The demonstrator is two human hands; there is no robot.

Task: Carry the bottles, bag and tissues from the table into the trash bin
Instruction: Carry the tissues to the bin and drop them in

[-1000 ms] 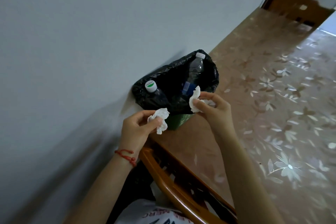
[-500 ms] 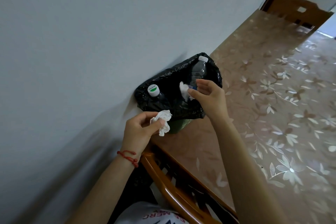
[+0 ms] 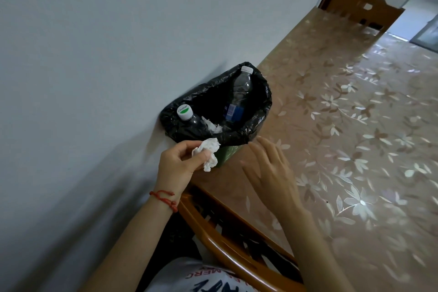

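Left hand [image 3: 176, 166] grasps a crumpled tissue [image 3: 208, 153] between thumb and curled fingers. Most of the tissue sticks out to the right of the thumb; a tail of it hangs below the grip. Hand and tissue sit just near of the bin [image 3: 228, 125], and the tissue's top overlaps the near edge of the black liner [image 3: 260, 92] in the view. Whether it touches the liner, cannot tell.

Right hand [image 3: 270, 168] is released: fingers straight and spread, holding nothing, back of hand up. It hovers over the table [image 3: 355, 125] just right and near of the bin, fingertips close to the liner's near right edge.

Bin stands on the table's left edge against the wall [image 3: 118, 42]. Green bin wall shows below the liner, between the two hands.

Inside the bin:
- bottle 1 [image 3: 239, 92], white cap at the far rim, blue label lower down, leaning along the right side
- bottle 2 [image 3: 189, 117], white cap with green mark, at the left rim
- second tissue [image 3: 213, 127], lying in the bottom, between the bottles, just far of the held one

Red string bracelet [image 3: 166, 199] on the left wrist. Wooden chair [image 3: 213, 232] back below the forearms, at the table's near edge. Another chair [image 3: 369, 10] at the far end of the table.
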